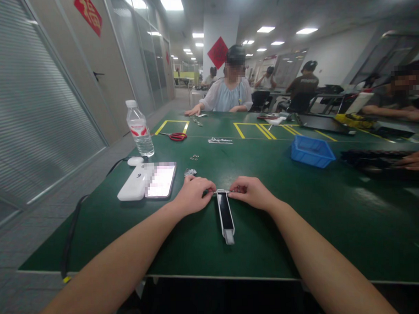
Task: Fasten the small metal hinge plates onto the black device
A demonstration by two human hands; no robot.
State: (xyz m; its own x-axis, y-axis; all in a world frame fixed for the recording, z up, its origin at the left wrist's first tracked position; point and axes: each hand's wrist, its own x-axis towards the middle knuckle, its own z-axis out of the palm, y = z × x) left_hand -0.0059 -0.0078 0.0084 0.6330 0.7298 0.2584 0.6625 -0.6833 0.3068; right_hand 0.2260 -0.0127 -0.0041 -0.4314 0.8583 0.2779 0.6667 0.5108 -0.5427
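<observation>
A narrow white holder with a black inlay [226, 216] lies lengthwise on the green table [260, 228], its far end between my hands. My left hand [193, 194] pinches a thin metal piece [221, 192] at that far end from the left. From the right, my right hand [252, 192] grips the same piece. Both sets of fingers are closed around it; the piece is mostly hidden by my fingertips. A small metal part [190, 172] lies just beyond my left hand.
A phone [161, 180] and a white power bank [132, 183] lie left of my hands, a water bottle [140, 129] and red scissors [177, 136] behind them. A blue bin [311, 151] stands at the right. A person sits opposite; another person's hand [416, 160] rests far right.
</observation>
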